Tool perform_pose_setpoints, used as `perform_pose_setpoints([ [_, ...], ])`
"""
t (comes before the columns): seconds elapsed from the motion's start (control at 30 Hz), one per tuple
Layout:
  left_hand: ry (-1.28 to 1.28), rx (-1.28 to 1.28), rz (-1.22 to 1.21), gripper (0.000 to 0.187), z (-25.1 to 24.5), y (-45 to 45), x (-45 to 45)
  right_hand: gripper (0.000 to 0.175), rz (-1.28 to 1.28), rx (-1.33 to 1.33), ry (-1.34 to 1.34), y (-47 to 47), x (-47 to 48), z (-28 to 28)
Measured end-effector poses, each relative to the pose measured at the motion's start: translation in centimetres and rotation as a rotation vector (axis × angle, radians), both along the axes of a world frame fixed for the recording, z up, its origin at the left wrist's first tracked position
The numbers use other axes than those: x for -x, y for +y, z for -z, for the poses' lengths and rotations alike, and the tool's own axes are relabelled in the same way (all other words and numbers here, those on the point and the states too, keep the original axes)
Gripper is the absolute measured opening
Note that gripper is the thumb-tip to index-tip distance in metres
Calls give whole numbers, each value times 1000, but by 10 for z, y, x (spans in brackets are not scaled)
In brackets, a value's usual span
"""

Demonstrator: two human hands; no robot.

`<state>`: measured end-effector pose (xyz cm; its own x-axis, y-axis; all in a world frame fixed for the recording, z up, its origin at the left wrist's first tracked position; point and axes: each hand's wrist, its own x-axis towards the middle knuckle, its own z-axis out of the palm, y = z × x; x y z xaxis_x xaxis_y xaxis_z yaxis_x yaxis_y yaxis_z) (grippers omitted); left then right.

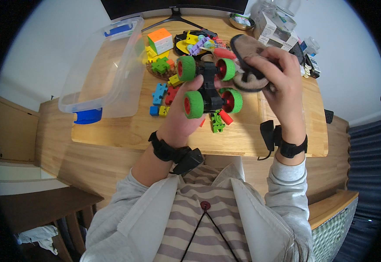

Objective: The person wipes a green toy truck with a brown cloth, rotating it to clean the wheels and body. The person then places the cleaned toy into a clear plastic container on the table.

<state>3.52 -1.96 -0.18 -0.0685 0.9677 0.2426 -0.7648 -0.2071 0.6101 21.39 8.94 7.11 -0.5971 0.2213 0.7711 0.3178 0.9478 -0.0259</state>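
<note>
My left hand (180, 122) grips a toy car (211, 86) above the table, its black underside and four-wheel layout turned up to view, with green tyres on red hubs. In my right hand (282, 77) is a brown plush item with dark trim (251, 49), perhaps a slipper, held just right of the car. A red-handled thing (224, 53) shows behind the car. Under and beside my left hand lie a blue puzzle block (159, 94), a red puzzle block (171, 95), a small blue cube (154, 111), a green puzzle block (217, 121) and a red cylinder (225, 117).
A clear plastic bin (121, 104) with blue latches stands at the left. Behind the blocks sit a puzzle cube (161, 42), a green toy piece (160, 65) and a purple piece (199, 46). A monitor stand (176, 16), metal bowl (241, 23) and white box (269, 28) line the back.
</note>
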Motion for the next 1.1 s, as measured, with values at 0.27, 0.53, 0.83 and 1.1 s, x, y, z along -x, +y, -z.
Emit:
perform_pose_setpoints([
  [0.27, -45, -58, 1, 52, 8, 2, 12, 47, -114, 243, 147, -4, -20, 0],
  [0.53, -105, -84, 28, 44, 13, 6, 15, 43, -161, 123, 1, -29, -13, -15],
  [0.83, -150, -118, 78, 40, 8, 3, 17, 38, -183, 27, -97, -40, -1, -15],
  [1.1, -184, -51, 40, 40, 14, 0, 16, 41, -168, 74, -86, -38, -5, -7],
])
